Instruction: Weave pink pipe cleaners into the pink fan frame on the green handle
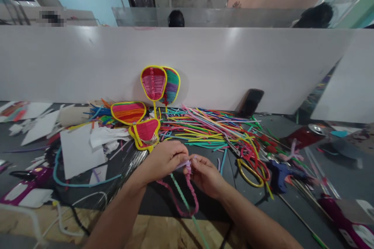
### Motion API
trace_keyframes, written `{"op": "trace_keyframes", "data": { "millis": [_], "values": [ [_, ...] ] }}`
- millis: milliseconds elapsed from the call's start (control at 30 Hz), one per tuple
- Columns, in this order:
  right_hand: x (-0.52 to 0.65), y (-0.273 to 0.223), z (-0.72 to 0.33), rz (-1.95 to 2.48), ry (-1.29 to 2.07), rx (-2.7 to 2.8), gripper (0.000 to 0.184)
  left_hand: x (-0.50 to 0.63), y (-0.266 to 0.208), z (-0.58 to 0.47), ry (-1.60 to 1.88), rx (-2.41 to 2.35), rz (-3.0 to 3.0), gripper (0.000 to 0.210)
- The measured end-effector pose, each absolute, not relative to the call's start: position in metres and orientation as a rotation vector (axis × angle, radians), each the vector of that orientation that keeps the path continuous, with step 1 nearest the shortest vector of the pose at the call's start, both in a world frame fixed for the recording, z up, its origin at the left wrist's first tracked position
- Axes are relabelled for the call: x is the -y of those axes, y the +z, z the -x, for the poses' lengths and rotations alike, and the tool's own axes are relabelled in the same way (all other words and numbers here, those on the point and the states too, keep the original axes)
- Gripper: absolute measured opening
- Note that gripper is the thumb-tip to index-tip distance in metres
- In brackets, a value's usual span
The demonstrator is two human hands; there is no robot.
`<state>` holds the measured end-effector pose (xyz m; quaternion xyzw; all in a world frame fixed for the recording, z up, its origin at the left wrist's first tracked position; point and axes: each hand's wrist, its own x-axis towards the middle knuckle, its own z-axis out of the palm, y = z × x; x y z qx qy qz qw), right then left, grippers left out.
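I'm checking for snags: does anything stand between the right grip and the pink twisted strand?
Nothing visible does: the right grip is at the upper end of the pink twisted strand, beside the left grip. Lower down, a pale green strand crosses it.

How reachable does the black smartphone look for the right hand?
Probably yes: mainly low-lying pipe cleaners separate the right hand from the smartphone, though that hand grips a pink twisted strand.

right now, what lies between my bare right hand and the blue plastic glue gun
From your right hand, the head view shows a yellow oval loop, then red loops.
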<state>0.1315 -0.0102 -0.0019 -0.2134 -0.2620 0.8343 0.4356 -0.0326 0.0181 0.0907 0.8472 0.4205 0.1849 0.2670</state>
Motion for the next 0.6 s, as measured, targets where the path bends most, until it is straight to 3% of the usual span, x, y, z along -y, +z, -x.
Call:
{"op": "trace_keyframes", "data": {
  "millis": [167, 267, 367, 500, 600],
  "values": [
    [0.011, -0.003, -0.128, 0.563, 2.094, 0.602, 0.022, -0.02, 0.083, 0.027, 0.517, -1.129, -2.31, 0.02],
    [0.006, -0.001, -0.13, 0.571, 2.022, 0.504, 0.02, -0.02, 0.078, 0.024, 0.776, -1.233, -2.299, 0.02],
    [-0.003, 0.005, -0.14, 0.516, 1.972, 0.381, 0.019, -0.021, 0.074, 0.027, 1.126, -1.379, -2.2, 0.037],
    [-0.013, 0.021, -0.158, 0.347, 1.894, 0.249, 0.019, -0.019, 0.055, 0.036, 1.422, -1.47, -1.667, 0.03],
    [-0.015, 0.036, -0.167, 0.243, 1.82, 0.217, 0.022, -0.008, 0.029, 0.034, 1.436, -1.313, -1.128, 0.031]
  ]
}}
